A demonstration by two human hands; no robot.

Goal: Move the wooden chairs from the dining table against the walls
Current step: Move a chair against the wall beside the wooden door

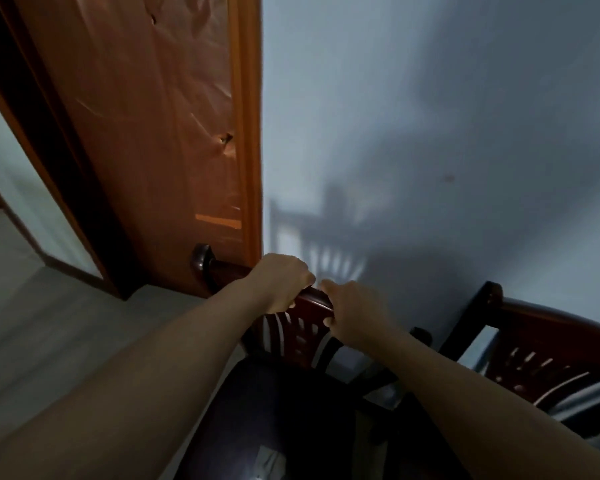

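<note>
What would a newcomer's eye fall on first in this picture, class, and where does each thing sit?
First, the two bare arms reaching to centre frame, where the left hand and right hand grip the top rail of a dark wooden chair facing the pale wall. Next, the orange-brown door at upper left, and a second chair at the right edge by the same wall.

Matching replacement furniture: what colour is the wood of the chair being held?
Dark reddish-brown, glossy; the chair shows best in the head view, at its top rail.
</note>
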